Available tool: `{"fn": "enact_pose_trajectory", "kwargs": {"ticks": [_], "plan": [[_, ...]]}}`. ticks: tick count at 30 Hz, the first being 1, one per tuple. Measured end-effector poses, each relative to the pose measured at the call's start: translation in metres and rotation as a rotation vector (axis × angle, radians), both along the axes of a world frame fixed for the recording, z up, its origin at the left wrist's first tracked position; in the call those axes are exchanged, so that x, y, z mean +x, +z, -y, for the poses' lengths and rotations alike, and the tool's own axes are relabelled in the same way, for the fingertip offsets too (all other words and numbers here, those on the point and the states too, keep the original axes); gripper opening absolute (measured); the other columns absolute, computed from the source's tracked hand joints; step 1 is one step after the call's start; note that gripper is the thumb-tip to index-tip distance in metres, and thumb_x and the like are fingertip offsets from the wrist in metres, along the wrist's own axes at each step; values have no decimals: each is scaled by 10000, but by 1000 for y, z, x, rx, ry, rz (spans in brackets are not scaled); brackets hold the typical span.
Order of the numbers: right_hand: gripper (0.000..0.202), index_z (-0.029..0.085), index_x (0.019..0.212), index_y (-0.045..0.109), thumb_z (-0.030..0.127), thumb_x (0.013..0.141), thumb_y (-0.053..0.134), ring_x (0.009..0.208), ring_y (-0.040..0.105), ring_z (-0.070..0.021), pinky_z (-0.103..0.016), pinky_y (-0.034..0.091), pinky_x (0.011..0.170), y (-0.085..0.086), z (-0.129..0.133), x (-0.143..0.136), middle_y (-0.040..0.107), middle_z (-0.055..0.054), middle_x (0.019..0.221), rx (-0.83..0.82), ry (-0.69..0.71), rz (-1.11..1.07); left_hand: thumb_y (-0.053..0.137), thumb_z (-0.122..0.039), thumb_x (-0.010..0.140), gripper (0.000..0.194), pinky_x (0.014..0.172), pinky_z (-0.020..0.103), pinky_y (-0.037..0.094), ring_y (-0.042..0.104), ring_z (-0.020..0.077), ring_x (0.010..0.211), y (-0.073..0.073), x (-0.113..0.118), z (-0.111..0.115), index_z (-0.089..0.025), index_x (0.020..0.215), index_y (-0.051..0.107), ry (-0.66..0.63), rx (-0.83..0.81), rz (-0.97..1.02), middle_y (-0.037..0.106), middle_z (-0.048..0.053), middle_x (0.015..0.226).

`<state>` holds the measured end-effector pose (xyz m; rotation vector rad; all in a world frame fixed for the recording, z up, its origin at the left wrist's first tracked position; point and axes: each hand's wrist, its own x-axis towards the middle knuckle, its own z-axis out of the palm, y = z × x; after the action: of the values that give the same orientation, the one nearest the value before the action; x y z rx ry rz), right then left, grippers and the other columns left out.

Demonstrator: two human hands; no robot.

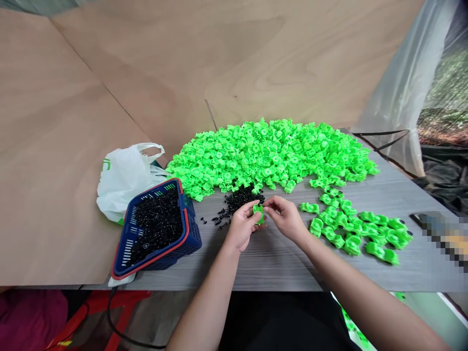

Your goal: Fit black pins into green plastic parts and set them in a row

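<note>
Near the table's middle, my left hand (pixel 242 226) is closed round a small green plastic piece (pixel 259 212). My right hand (pixel 284 218) pinches a small black part (pixel 261 204) at the upper end of that piece; the fingertips partly hide it. Just behind my left hand lies a pile of black wheel-and-axle parts (pixel 243 197), some scattered to its left. Beyond it a large heap of green pieces (pixel 270 151) spreads over the back of the table. Several green pieces with black wheels (pixel 353 243) lie to the right of my right hand.
On the left stands a blue basket (pixel 192 239) with a red rim, full of black parts, with a white plastic bag (pixel 124 178) behind it. A partly pixelated device (pixel 438 229) lies at the right edge. Wooden panels (pixel 256 63) rise behind the grey table (pixel 278 273).
</note>
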<state>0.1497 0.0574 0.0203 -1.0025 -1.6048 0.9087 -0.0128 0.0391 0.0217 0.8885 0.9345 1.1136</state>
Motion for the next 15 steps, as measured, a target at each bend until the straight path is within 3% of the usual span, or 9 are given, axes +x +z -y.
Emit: {"fn": "enact_pose_trajectory", "kwargs": {"ticks": [5, 15], "plan": [[109, 206, 868, 602, 145, 904, 519, 813, 576, -185, -289, 450, 743, 6, 9, -6, 613, -46, 855, 226, -48, 265, 779, -238, 753, 509, 786, 357, 587, 621, 199, 975, 3, 2, 5, -231, 1243, 641, -41, 37, -17, 602, 103, 1237], [139, 198, 869, 596, 149, 935, 484, 820, 562, -185, -281, 439, 752, 4, 8, -5, 597, -55, 878, 264, -69, 412, 780, -261, 749, 487, 771, 363, 591, 618, 204, 962, 5, 1, 6, -222, 1218, 653, -36, 43, -26, 608, 107, 1215]]}}
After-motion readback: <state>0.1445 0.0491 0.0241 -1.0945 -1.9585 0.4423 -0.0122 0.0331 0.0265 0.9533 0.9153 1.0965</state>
